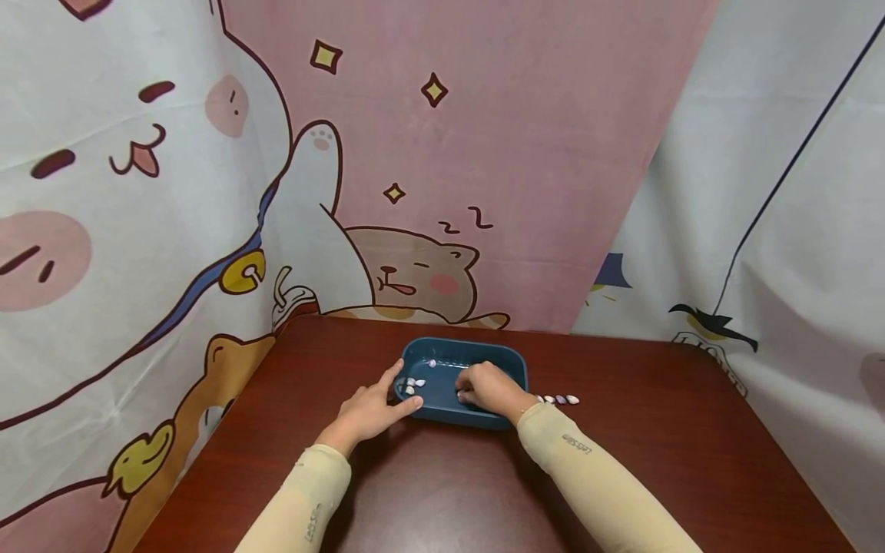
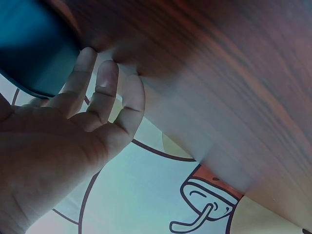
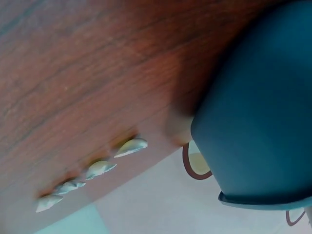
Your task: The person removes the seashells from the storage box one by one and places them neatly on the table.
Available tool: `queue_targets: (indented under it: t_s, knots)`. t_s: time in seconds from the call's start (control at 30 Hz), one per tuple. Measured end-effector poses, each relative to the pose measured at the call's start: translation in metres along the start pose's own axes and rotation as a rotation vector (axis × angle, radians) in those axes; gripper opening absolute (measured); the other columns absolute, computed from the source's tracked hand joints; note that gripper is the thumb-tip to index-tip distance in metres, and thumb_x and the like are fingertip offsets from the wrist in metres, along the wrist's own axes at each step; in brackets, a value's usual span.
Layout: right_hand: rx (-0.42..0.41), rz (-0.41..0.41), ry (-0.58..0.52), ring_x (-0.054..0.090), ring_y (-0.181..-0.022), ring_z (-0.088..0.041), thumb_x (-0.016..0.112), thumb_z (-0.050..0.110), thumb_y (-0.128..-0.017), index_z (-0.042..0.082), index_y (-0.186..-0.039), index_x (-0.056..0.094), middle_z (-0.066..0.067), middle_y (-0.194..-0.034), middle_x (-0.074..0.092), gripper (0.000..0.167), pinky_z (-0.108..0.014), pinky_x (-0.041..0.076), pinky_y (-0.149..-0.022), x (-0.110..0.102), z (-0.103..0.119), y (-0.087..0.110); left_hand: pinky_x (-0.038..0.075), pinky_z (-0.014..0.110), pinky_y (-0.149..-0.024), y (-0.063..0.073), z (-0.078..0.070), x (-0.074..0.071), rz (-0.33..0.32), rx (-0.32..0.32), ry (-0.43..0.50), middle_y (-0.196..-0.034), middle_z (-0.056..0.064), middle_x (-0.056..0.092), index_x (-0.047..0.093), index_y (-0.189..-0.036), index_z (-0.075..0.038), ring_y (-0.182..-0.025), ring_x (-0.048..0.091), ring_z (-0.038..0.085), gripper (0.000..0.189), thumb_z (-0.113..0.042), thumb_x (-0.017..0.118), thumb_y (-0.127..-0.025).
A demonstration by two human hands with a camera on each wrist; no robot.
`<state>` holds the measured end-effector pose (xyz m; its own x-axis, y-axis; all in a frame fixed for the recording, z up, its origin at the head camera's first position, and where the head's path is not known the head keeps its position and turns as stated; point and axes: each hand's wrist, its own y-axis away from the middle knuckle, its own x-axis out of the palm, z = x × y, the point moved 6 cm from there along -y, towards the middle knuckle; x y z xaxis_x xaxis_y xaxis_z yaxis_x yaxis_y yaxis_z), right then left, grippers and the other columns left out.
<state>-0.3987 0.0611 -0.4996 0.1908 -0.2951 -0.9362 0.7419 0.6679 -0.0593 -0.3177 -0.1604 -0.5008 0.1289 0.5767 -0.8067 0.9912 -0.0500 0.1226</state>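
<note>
A dark blue rectangular plastic basin [image 1: 456,417] stands on the table, also filling the right side of the right wrist view [image 3: 263,107]. My left hand [image 1: 369,411] rests against its left end, thumb at the front rim and fingers spread straight along the outside; the left wrist view shows these extended fingers [image 2: 105,90]. Several small white-and-purple seashells [image 1: 411,382] lie inside at the left, one seashell [image 1: 432,363] farther back. My right hand [image 1: 489,388] reaches into the basin with curled fingers, pinching a small pale seashell [image 1: 461,395] low over the bottom, mostly hidden by the fingers.
To the right of the basin, several seashells [image 3: 100,168] lie in a row on the glossy reddish-brown wooden table [image 1: 622,461]. A printed cartoon cloth [image 1: 525,153] hangs behind the table and along its left and right sides.
</note>
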Motion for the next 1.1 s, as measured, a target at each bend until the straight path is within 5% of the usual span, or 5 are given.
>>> queue_targets:
  t_s: [0.27, 0.6, 0.87, 1.1]
  knots:
    - [0.069, 0.058, -0.059, 0.074, -0.091, -0.016, 0.08, 0.013, -0.097, 0.008, -0.107, 0.085, -0.007, -0.104, 0.083, 0.013, -0.041, 0.065, -0.092, -0.002, 0.002, 0.002, 0.038, 0.078, -0.113, -0.001, 0.002, 0.001, -0.001, -0.013, -0.011, -0.167, 0.013, 0.049, 0.021, -0.171, -0.04, -0.146, 0.049, 0.049, 0.097, -0.081, 0.059, -0.092]
    - [0.088, 0.005, -0.1, 0.069, -0.083, -0.012, 0.082, 0.02, -0.096, 0.007, -0.106, 0.084, -0.005, -0.097, 0.082, 0.016, -0.042, 0.064, -0.085, -0.002, 0.005, 0.003, 0.038, 0.078, -0.113, 0.0, 0.002, 0.002, 0.01, -0.011, -0.006, -0.167, 0.012, 0.049, 0.021, -0.171, -0.041, -0.146, 0.049, 0.048, 0.098, -0.082, 0.059, -0.091]
    - [0.08, -0.007, -0.059, 0.077, -0.093, -0.018, 0.083, 0.018, -0.095, 0.008, -0.106, 0.086, -0.007, -0.104, 0.084, 0.016, -0.042, 0.065, -0.088, -0.003, 0.007, 0.003, 0.039, 0.078, -0.113, -0.001, -0.001, 0.001, 0.007, 0.0, -0.014, -0.166, 0.013, 0.05, 0.021, -0.171, -0.04, -0.145, 0.05, 0.048, 0.099, -0.083, 0.059, -0.091]
    - [0.055, 0.041, 0.017, 0.074, -0.087, -0.015, 0.081, 0.016, -0.096, 0.01, -0.103, 0.086, -0.003, -0.098, 0.083, 0.011, -0.04, 0.065, -0.085, 0.002, 0.012, 0.001, 0.038, 0.079, -0.112, 0.001, -0.001, 0.001, 0.01, -0.004, -0.002, -0.166, 0.015, 0.049, 0.022, -0.171, -0.039, -0.145, 0.05, 0.049, 0.099, -0.082, 0.059, -0.091]
